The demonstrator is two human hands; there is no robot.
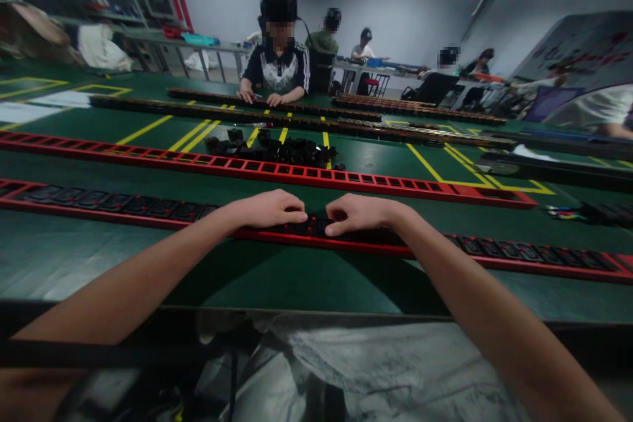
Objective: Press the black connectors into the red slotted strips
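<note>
Your near red strip (519, 254) bars the desk (99, 257) from left to right. Beyond it lies a bare green lane, then a second red strip (376, 181). Behind that, a heap of black parts (277, 148) blocks the middle; either side stays open.

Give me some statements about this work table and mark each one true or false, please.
1. Both hands rest on the near red strip. True: the left hand and the right hand press on its middle, close together.
2. The far red strip is full of black sockets. False: its slots look open, while the near strip holds black sockets.
3. A pile of black parts lies behind the far red strip. True.
4. The table is white. False: it is green with yellow lines.
5. The person opposite holds a cup. False: that person's hands are on a long dark strip.
</note>
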